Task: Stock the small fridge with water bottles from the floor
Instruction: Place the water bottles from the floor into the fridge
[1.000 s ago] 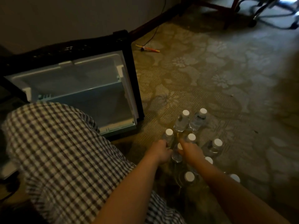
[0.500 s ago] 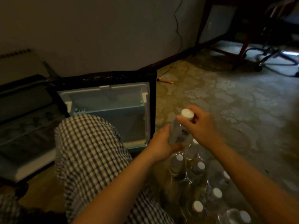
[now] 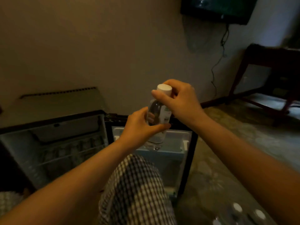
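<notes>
Water bottle [image 3: 159, 114] is off the floor, held upright at frame centre, in front of the open fridge door [image 3: 186, 140]. It is not in the fridge [image 3: 53, 143].

Left hand [image 3: 139, 127]: fingers and thumb curl round the lower half of the bottle body; fingertips show through the clear plastic. Right hand [image 3: 180, 99]: thumb and fingers pinch the neck just under the white cap [image 3: 164, 89]. Both hands hold the same bottle.

Change vs. 1.0 s ago: both hands were then down among the bottles standing on the floor. Change vs. 0.5 s ago: the bottle was already held by both hands, lower in the frame and right of the door; now it sits higher and overlaps the door's pale inner liner. The grip looks the same.

The view has tilted up and left. The fridge interior with its wire shelf now fills the left of the frame. A dark wall screen [image 3: 219, 8] and its hanging cable [image 3: 222, 46] have come into view at upper right. The remaining floor bottles [image 3: 237, 207] have slid to the lower right corner; only blurred white caps show.

Checked trouser knee [image 3: 134, 184] sits at lower centre, in front of the door. Patterned carpet [image 3: 243, 143] at right.
</notes>
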`<state>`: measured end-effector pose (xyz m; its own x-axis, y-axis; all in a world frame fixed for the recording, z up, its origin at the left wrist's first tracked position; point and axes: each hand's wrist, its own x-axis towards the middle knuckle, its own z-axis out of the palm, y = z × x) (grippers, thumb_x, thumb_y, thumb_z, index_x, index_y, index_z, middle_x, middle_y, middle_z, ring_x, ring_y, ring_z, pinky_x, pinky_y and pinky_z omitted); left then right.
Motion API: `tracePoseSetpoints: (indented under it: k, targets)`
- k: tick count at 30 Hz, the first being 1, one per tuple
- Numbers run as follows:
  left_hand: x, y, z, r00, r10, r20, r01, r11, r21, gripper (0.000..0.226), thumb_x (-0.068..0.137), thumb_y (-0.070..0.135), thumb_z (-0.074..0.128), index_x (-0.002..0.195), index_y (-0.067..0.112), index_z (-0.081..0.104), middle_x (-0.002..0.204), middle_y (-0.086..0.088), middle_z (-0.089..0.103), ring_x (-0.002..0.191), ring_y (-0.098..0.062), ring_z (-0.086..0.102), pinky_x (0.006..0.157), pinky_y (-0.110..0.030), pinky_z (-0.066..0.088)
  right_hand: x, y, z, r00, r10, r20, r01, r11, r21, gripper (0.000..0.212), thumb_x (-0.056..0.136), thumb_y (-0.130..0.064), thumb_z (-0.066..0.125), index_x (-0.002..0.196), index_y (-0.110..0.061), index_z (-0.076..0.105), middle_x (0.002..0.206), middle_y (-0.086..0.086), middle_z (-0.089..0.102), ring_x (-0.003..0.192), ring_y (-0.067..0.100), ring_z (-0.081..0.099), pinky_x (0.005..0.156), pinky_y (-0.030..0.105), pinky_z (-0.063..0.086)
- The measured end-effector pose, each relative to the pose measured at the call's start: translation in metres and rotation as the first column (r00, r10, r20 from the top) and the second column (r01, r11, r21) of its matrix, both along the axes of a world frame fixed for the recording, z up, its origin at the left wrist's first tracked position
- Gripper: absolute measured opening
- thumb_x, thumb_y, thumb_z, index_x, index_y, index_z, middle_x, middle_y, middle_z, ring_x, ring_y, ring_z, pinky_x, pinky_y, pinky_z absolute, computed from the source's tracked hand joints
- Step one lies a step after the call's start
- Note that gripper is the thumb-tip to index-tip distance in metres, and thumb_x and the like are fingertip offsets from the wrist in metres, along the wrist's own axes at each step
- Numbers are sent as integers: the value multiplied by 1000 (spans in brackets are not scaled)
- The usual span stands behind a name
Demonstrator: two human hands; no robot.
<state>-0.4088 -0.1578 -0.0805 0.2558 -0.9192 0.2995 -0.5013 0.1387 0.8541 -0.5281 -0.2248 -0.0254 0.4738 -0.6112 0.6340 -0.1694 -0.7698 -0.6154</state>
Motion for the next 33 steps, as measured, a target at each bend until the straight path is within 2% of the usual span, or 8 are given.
tracePoseSetpoints:
  k: [2, 4, 8, 15, 18, 22, 28, 33]
  targets:
    - [28, 7, 4, 999, 54, 10, -54, 999, -1, 32, 68, 28, 79, 90, 14, 60, 78, 7, 63, 65, 13, 60, 57, -4, 47, 29, 1, 3, 997, 72, -24, -71, 997, 38, 22, 82, -34, 67, 91, -15, 62, 76, -6, 60, 66, 3, 53, 59, 11, 44]
    - [59, 17, 3, 993, 114, 23, -115, 993, 19, 31, 69, 29, 78, 89, 14, 61, 75, 9, 62, 60, 12, 58, 53, -3, 44, 58, 5, -1, 987, 144, -73, -138, 987, 82, 23, 81, -32, 69, 96, -18, 60, 79, -6, 59, 66, 2, 50, 58, 12, 43]
    - [121, 43, -12, 968, 252, 14, -252, 966, 58, 25, 68, 24, 79, 79, 23, 57, 74, 10, 62, 67, 3, 58, 54, -6, 45, 122, 16, -23, 943, 266, -201, -224, 952, 208, 41, 79, -34, 70, 115, -18, 57, 103, -1, 59, 90, 10, 56, 73, 19, 46]
    - [199, 85, -54, 936, 350, -24, -338, 919, 202, 37, 67, 17, 80, 99, 12, 64, 89, -3, 69, 83, -12, 66, 71, -21, 53, 217, 33, -71, 769, 546, -331, -389, 812, 435, 53, 80, -33, 69, 127, -18, 51, 121, 3, 62, 110, 16, 60, 98, 40, 49]
    - [230, 94, -70, 935, 354, -9, -340, 904, 260, 40, 68, 16, 79, 104, 10, 63, 96, -6, 70, 91, -17, 66, 79, -26, 53, 248, 41, -90, 749, 563, -350, -411, 809, 421, 50, 84, -30, 66, 128, -16, 49, 124, 3, 60, 113, 17, 58, 99, 37, 48]
    - [274, 103, -93, 940, 341, 10, -325, 886, 331, 34, 71, 21, 77, 100, 24, 58, 96, 4, 66, 94, -13, 63, 84, -27, 51, 298, 48, -118, 740, 545, -395, -413, 831, 372, 48, 84, -27, 66, 127, -16, 49, 124, 5, 60, 114, 18, 57, 98, 35, 47]
    - [340, 102, -129, 919, 395, 14, -355, 809, 467, 50, 75, 22, 72, 122, 16, 52, 120, -11, 62, 111, -25, 59, 100, -37, 46, 370, 49, -158, 729, 478, -490, -362, 877, 316, 56, 82, -34, 67, 132, -19, 44, 129, 6, 58, 120, 24, 54, 100, 40, 45]
    - [380, 113, -153, 876, 479, -64, -355, 728, 586, 40, 86, 16, 63, 122, 6, 52, 118, -19, 61, 104, -28, 60, 73, -23, 46, 420, 53, -184, 640, 480, -600, -371, 877, 306, 56, 83, -35, 65, 131, -19, 42, 131, 7, 56, 122, 27, 51, 100, 44, 43]
